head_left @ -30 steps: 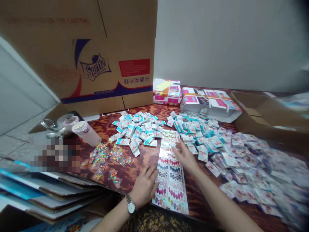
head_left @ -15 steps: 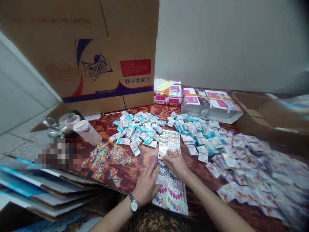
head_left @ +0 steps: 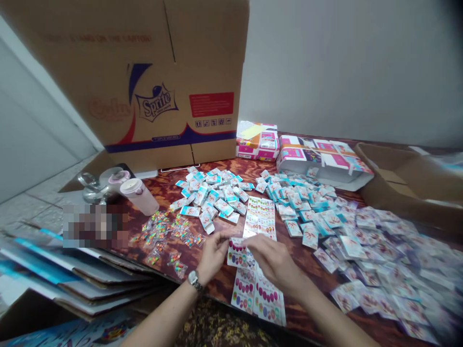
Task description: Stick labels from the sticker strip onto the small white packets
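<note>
Just now we are lifting white paper sheet with bright ovals (head_left: 237,257) above red-brown wooden bench (head_left: 293,249), so it seems to be coming loose. Left fingers (head_left: 220,239) are pinching edge; right fingers' (head_left: 256,245) grip, we cannot tell.

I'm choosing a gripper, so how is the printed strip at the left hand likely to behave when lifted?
The printed strip looks paper-thin, so it is probably light and rather floppy. The left hand appears to pinch only its edge, so the free part may sag. Its flat, smooth-looking face might slide easily.
</note>
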{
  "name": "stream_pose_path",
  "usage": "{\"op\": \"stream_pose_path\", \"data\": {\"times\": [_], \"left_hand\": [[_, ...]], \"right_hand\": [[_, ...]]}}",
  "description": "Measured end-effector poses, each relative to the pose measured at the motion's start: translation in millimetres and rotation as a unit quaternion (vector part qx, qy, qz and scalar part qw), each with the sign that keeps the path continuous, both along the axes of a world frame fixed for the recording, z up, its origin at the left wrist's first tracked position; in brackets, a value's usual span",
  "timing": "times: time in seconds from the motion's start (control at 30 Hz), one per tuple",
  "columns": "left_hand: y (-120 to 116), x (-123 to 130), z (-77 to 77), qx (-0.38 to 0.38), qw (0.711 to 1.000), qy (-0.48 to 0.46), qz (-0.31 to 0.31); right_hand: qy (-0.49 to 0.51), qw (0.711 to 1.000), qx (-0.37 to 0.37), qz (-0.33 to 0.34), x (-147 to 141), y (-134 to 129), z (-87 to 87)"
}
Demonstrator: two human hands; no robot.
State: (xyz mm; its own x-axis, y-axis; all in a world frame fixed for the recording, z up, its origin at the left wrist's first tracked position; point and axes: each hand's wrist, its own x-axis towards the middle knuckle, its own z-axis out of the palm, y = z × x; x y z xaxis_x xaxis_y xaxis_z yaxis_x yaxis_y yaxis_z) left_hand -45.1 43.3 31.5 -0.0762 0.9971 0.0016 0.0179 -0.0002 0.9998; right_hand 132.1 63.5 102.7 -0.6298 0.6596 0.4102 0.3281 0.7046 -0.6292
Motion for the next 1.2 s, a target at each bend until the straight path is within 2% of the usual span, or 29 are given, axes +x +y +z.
{"op": "stream_pose_path", "data": {"times": [0.07,0.13,0.37,0.5,0.57,0.67,0.77,0.83,0.9,1.0,1.1,1.17,1.2], "left_hand": [[-1.9,-0.1,0.1,-0.028,0.996,-0.061,0.053],[-4.5,0.3,4.2,-0.034,0.993,-0.080,0.077],[-15.3,2.5,22.0,0.038,0.998,-0.029,0.045],[-20.7,2.2,24.9,0.020,0.998,-0.051,0.037],[-23.4,2.1,23.8,-0.010,0.996,-0.083,0.005],[-26.2,1.3,19.2,-0.044,0.990,-0.134,-0.014],[-27.3,-1.9,15.8,-0.092,0.971,-0.220,0.030],[-28.5,-4.4,16.1,-0.129,0.950,-0.281,0.043],[-31.2,-5.6,17.1,-0.142,0.941,-0.304,0.038],[-37.9,-5.3,14.3,-0.125,0.957,-0.259,0.026],[-45.0,-11.6,4.7,-0.095,0.989,-0.113,0.016],[-46.9,-24.0,-2.6,-0.055,0.998,0.036,0.023],[-46.2,-32.4,-5.9,-0.026,0.991,0.124,0.036]], "right_hand": [[-0.022,0.999,-0.025,0.042,-5.9,-12.3,-5.5],[-0.028,0.997,-0.062,0.048,-10.7,-19.2,-9.9],[0.017,0.981,-0.144,-0.126,-16.8,-3.6,-26.0],[0.023,0.976,-0.191,-0.097,-20.6,3.3,-35.4],[0.019,0.983,-0.157,-0.097,-21.3,3.3,-38.7],[0.003,0.995,-0.011,-0.101,-18.3,1.4,-44.8],[-0.044,0.991,0.127,-0.005,-12.6,-1.1,-52.1],[-0.072,0.985,0.155,0.034,-10.9,-2.8,-55.6],[-0.078,0.989,0.123,0.024,-12.9,-4.8,-57.9],[-0.043,0.999,-0.014,0.001,-21.8,-8.9,-61.7],[-0.016,0.985,-0.173,-0.024,-32.4,-12.0,-67.8],[-0.022,0.973,-0.230,-0.023,-37.9,-11.8,-71.2],[-0.028,0.970,-0.239,-0.019,-40.0,-10.8,-72.2]]}}
